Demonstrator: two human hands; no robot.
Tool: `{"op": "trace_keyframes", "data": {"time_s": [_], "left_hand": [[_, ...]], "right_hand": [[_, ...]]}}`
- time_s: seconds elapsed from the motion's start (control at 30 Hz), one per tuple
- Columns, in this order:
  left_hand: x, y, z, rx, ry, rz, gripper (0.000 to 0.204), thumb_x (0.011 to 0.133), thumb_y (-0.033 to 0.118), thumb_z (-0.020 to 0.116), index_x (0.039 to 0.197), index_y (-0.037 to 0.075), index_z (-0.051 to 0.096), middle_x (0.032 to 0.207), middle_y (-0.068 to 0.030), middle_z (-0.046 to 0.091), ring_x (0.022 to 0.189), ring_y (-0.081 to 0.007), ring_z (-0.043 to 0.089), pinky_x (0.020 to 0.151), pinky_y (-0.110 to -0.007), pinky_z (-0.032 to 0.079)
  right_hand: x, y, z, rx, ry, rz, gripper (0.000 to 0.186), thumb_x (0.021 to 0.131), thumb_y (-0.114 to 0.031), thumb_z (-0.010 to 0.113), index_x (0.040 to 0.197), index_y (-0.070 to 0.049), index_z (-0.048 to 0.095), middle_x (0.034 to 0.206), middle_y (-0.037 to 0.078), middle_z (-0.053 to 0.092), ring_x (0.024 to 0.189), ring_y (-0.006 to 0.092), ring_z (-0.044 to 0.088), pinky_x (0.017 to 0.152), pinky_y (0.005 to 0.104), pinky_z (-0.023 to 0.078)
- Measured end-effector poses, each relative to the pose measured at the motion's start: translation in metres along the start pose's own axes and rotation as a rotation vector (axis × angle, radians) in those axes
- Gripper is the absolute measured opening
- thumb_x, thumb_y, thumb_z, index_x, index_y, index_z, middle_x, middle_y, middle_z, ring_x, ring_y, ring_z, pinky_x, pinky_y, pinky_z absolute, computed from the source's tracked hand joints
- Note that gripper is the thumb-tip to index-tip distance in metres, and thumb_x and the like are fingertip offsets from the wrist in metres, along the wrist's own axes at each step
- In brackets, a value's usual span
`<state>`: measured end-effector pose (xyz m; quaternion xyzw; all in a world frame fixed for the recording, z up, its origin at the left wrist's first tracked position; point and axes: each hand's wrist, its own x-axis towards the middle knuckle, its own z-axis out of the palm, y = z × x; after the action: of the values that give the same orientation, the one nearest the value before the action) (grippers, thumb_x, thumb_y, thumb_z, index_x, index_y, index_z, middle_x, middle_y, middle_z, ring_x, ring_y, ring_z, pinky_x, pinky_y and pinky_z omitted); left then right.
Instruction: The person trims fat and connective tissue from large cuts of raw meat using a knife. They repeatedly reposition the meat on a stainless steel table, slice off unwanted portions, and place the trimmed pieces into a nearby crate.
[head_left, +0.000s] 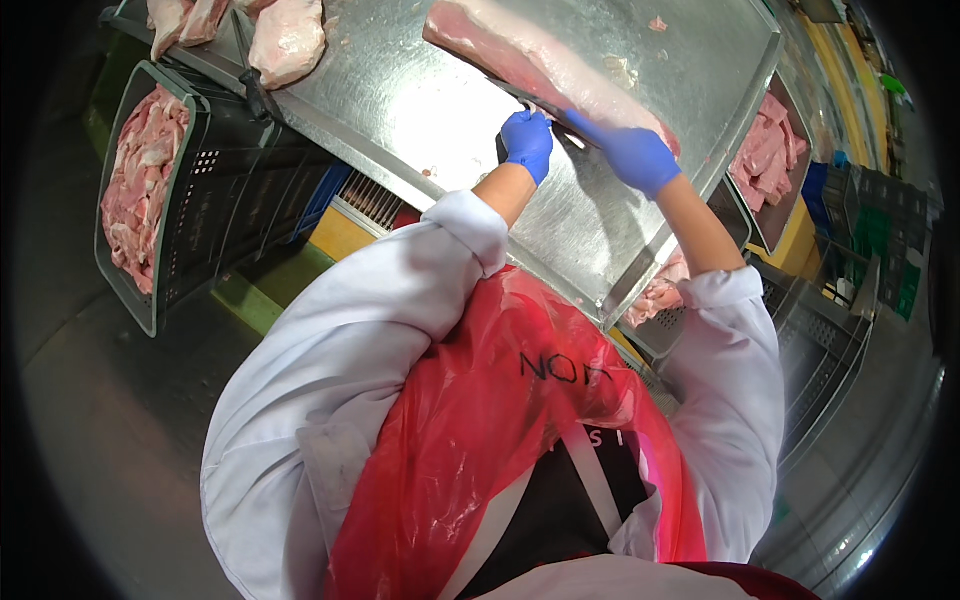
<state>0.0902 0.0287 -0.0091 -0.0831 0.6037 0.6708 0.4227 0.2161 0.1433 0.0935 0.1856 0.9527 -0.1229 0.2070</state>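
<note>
A long pink piece of meat with a pale fat side [545,60] lies diagonally on the steel work tray [680,90]. My right hand [638,158], in a blue glove, is at the meat's right end, index finger stretched along a long dark knife [540,103], the other fingers curled under it. My left hand [528,143], also gloved, is closed just below the blade, beside a dark object that is mostly hidden; I cannot make out what it grips.
Meat pieces [285,45] and another knife [257,95] lie at the tray's upper left. A black crate [225,200] with trimmings stands left. At right are a bin of meat slices [762,150], more pieces [660,290] below the tray edge, and stacked crates [890,240].
</note>
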Motion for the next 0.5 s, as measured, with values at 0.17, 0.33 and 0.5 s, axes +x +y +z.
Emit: {"op": "trace_keyframes", "data": {"time_s": [0.17,0.33,0.5], "left_hand": [[0.006,0.014,-0.029,-0.137,-0.041,-0.015,0.015,0.097,0.017,0.063,0.091,0.004,0.064,0.08,-0.0038,0.063,0.059,-0.0121,0.052,0.052,-0.026,0.042],[-0.05,0.229,-0.142,0.414,0.069,0.67,0.013,0.097,0.015,0.061,0.091,0.004,0.063,0.081,-0.0048,0.063,0.065,-0.014,0.057,0.058,-0.028,0.047],[-0.06,0.482,-0.397,0.677,0.873,1.646,0.007,0.091,0.005,0.066,0.087,0.0,0.068,0.08,-0.0083,0.07,0.067,-0.0129,0.063,0.063,-0.027,0.051]], "right_hand": [[-0.07,0.022,0.017,0.02,0.149,-0.042,0.083,0.088,0.001,0.044,0.156,-0.043,0.025,0.088,0.019,0.068,0.077,0.0363,0.069,0.071,0.047,0.055],[-0.14,0.022,0.06,0.302,0.103,0.136,0.082,0.084,0.001,0.059,0.155,-0.033,0.035,0.085,0.022,0.066,0.075,0.0405,0.066,0.068,0.0488,0.051],[-0.135,-0.031,0.075,0.629,0.339,0.178,0.081,0.085,0.004,0.057,0.158,-0.022,0.031,0.077,0.016,0.061,0.063,0.0259,0.062,0.067,0.0346,0.052]]}}
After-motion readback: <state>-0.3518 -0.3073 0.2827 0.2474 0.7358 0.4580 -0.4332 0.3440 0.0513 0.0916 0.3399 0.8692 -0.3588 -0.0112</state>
